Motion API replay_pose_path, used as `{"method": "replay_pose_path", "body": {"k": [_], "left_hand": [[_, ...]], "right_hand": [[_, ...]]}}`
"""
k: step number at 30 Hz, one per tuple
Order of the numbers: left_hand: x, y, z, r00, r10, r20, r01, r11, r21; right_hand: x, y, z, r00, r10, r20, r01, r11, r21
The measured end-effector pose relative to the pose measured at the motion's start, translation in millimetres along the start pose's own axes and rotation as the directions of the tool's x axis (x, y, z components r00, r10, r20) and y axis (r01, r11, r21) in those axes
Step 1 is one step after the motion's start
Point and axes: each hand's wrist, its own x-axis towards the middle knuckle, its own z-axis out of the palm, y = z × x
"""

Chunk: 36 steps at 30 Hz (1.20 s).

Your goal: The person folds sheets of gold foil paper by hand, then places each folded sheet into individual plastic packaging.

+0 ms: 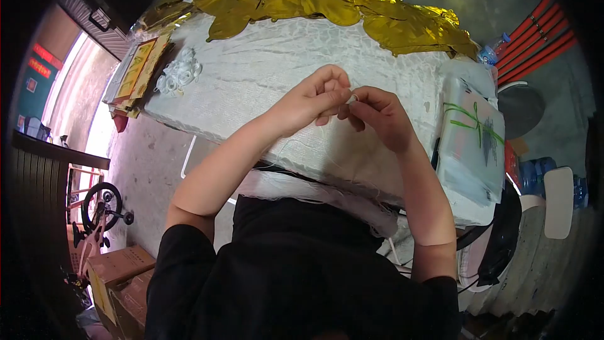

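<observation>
Over the white-covered table (251, 75), my left hand (314, 99) and my right hand (382, 115) meet fingertip to fingertip. Each hand is closed in a pinch. A small pale piece (354, 97), perhaps thread or ribbon, shows between the fingertips; its exact shape is too small to tell. A thin thread seems to hang below my hands toward the table's near edge. White looped ribbon bundles (179, 73) lie on the table's left part. Flattened gold foil pieces (283, 0) spread along the far edge.
Yellow and brown packets (135, 75) are stacked at the left end. Clear plastic bags (472, 132) tied with green ribbon lie at the right. White threads (302, 190) drape across my lap. Cardboard boxes (123, 264) and a small bicycle wheel (102, 206) stand lower left.
</observation>
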Motion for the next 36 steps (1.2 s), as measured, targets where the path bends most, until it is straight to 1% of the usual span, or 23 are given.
{"method": "replay_pose_path", "body": {"k": [1,3,4,6,8,12,15,16,17,18,19,21,22,23,24,25,27,29,31,33,34,35,36], "left_hand": [[2,-5,-2,1.0,-0.004,0.0,0.004,1.0,-0.002],[7,-14,-6,0.983,0.174,0.052,-0.171,0.983,-0.063],[7,-17,-8,0.984,0.17,0.053,-0.167,0.984,-0.065],[6,-20,-10,0.981,0.188,0.044,-0.19,0.981,0.035],[4,-20,-9,0.976,0.216,0.014,-0.217,0.972,0.087],[-1,-21,-8,0.958,0.287,-0.018,-0.276,0.934,0.226],[-4,-15,-12,0.981,0.196,0.004,-0.191,0.947,0.259],[-6,-15,-12,0.981,0.193,0.001,-0.187,0.948,0.257],[-7,-14,-13,0.992,0.119,-0.047,-0.1,0.952,0.289],[-8,-15,-14,0.994,0.046,-0.098,-0.013,0.949,0.316],[-9,-17,-15,0.994,0.045,-0.104,-0.01,0.949,0.315],[-10,-26,-15,0.976,0.147,-0.161,-0.06,0.892,0.448],[-11,-28,-15,0.975,0.146,-0.167,-0.057,0.892,0.449],[-11,-29,-14,0.955,0.252,-0.154,-0.121,0.81,0.574],[-12,-30,-13,0.927,0.352,-0.127,-0.174,0.705,0.688],[-14,-29,-12,0.926,0.353,-0.135,-0.166,0.701,0.694],[-18,-25,-9,0.881,0.469,-0.067,-0.259,0.595,0.761],[-25,-22,-15,0.872,0.478,-0.1,-0.242,0.602,0.761],[-34,-3,-33,0.809,0.558,-0.184,-0.194,0.55,0.812],[-45,29,-75,0.734,0.615,-0.286,-0.026,0.447,0.894],[-55,48,-100,0.718,0.622,-0.312,0.125,0.325,0.937],[-60,61,-136,0.666,0.709,-0.231,0.199,0.129,0.971],[-70,76,-158,0.678,0.698,-0.23,0.352,-0.034,0.935]], "right_hand": [[0,1,-1,1.0,0.005,0.013,-0.006,0.999,0.054],[1,3,-2,1.0,0.012,0.024,-0.015,0.994,0.111],[1,2,-3,1.0,0.019,0.02,-0.022,0.984,0.175],[1,-1,-3,1.0,0.026,0.014,-0.029,0.97,0.24],[1,-4,0,0.994,0.112,0.0,-0.106,0.946,0.305],[0,-1,2,0.987,0.153,-0.051,-0.125,0.928,0.351],[1,2,4,0.979,0.196,-0.062,-0.16,0.915,0.37],[1,4,5,0.98,0.189,-0.062,-0.163,0.942,0.294],[2,6,6,0.982,0.182,-0.06,-0.165,0.962,0.215],[2,7,7,0.981,0.185,-0.056,-0.169,0.961,0.217],[3,8,9,0.975,0.211,-0.065,-0.192,0.957,0.215],[5,12,10,0.969,0.237,-0.068,-0.218,0.952,0.217],[6,13,9,0.953,0.297,-0.06,-0.267,0.916,0.299],[7,15,8,0.934,0.355,-0.046,-0.312,0.872,0.377],[7,17,6,0.935,0.353,-0.038,-0.313,0.871,0.378],[6,19,4,0.914,0.401,-0.057,-0.336,0.83,0.446],[8,18,2,0.894,0.445,-0.05,-0.36,0.78,0.511],[8,9,0,0.888,0.434,-0.152,-0.292,0.788,0.542],[7,8,0,0.906,0.409,-0.111,-0.299,0.803,0.515],[3,23,2,0.949,0.271,-0.162,-0.251,0.959,0.13],[2,32,5,0.949,0.27,-0.16,-0.251,0.959,0.132],[3,41,9,0.968,0.108,-0.227,-0.158,0.964,-0.213],[4,44,13,0.97,-0.069,-0.234,-0.069,0.841,-0.536]]}}
